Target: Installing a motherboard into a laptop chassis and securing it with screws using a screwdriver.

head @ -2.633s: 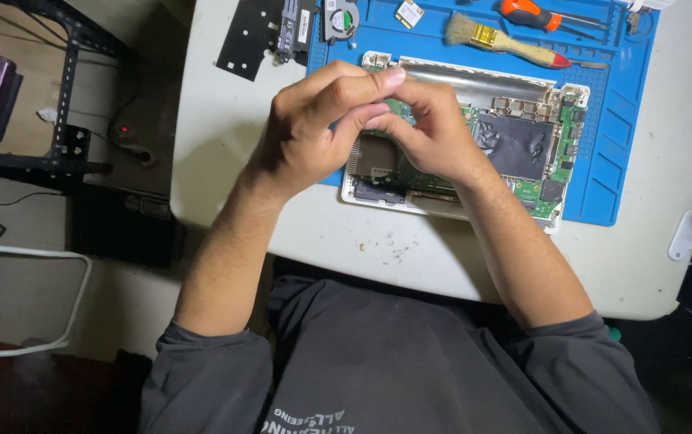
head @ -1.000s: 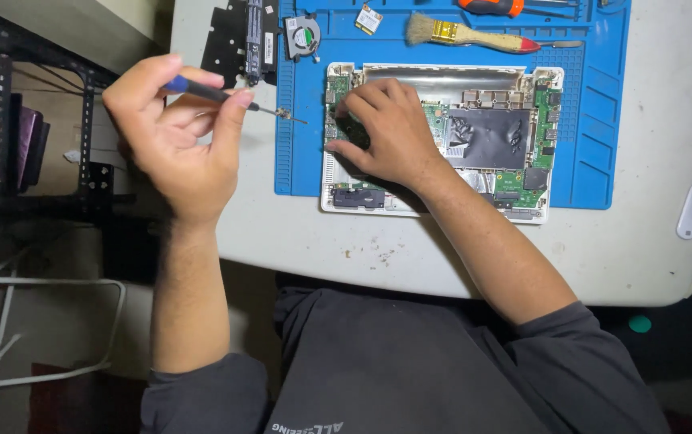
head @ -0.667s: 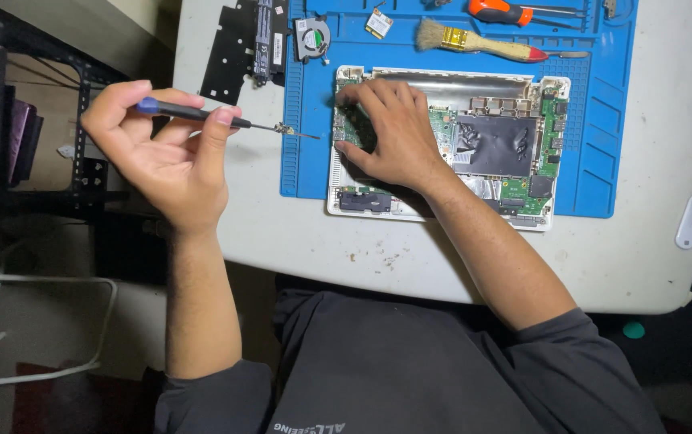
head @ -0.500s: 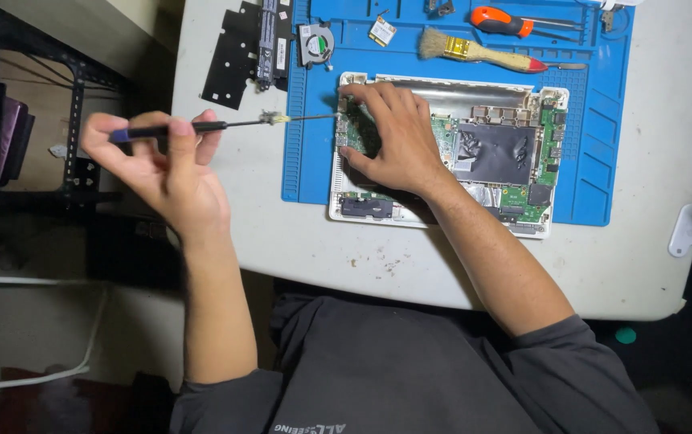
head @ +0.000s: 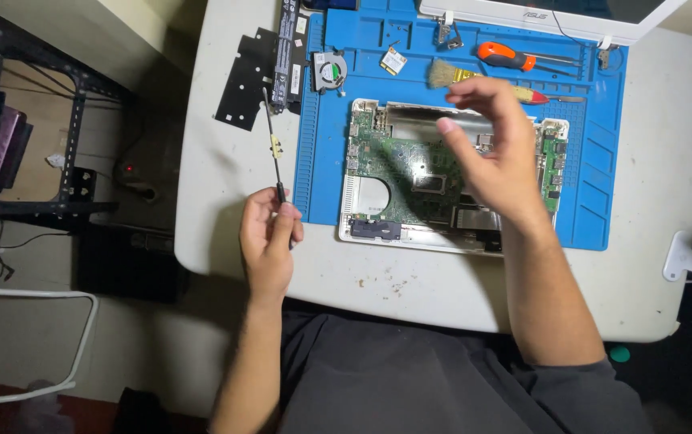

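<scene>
My left hand (head: 269, 239) grips the handle of a thin dark screwdriver (head: 273, 141) at the table's near left. Its shaft points away from me, and a small pale piece sits partway along it. My right hand (head: 492, 154) hovers blurred above the opened laptop base (head: 362, 197), fingers apart and holding nothing. The green circuit board (head: 390, 161) lies exposed inside the base, which rests on a blue work mat (head: 322, 173).
On the mat's far side lie a small fan (head: 329, 69), a small card (head: 394, 60), a brush (head: 447, 74) and an orange-handled screwdriver (head: 500, 55). Black cover plates (head: 241, 80) lie left of the mat. A white laptop lid (head: 547, 14) sits at the far edge. Shelving stands left.
My left hand came back toward the table and swung the screwdriver from pointing right to pointing away. My right hand lifted off the laptop base and now hovers over it.
</scene>
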